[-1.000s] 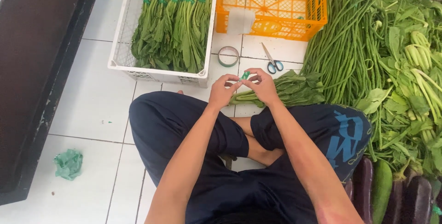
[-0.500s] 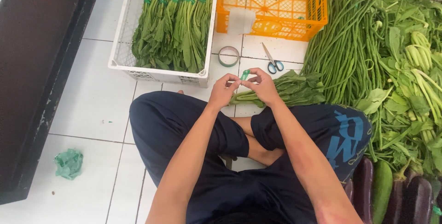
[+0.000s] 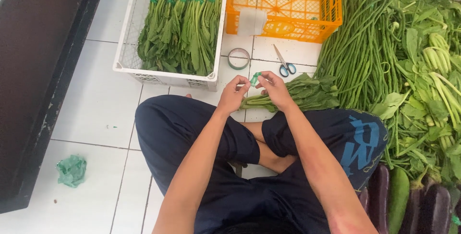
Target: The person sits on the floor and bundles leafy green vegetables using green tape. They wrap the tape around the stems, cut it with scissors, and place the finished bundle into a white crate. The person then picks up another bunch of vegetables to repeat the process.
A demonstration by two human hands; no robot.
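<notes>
My left hand (image 3: 234,94) and my right hand (image 3: 274,89) meet above my crossed legs, both pinching a small piece of green tape (image 3: 255,78) between the fingertips. Just under the hands lies a bunch of leafy greens (image 3: 300,95), stems pointing left, resting on the white tiled floor by my knee. A roll of green tape (image 3: 238,58) and blue-handled scissors (image 3: 284,64) lie on the tiles just beyond the hands.
A white crate (image 3: 130,56) holds several tied bunches of greens at the upper left. An orange crate (image 3: 331,18) stands beside it. Long beans (image 3: 357,46), loose leafy greens (image 3: 427,70) and eggplants (image 3: 432,203) cover the right. A crumpled green scrap (image 3: 72,170) lies left, near a dark ledge (image 3: 38,70).
My hands have stayed in place over the bunch, with only small finger movements on the tape piece.
</notes>
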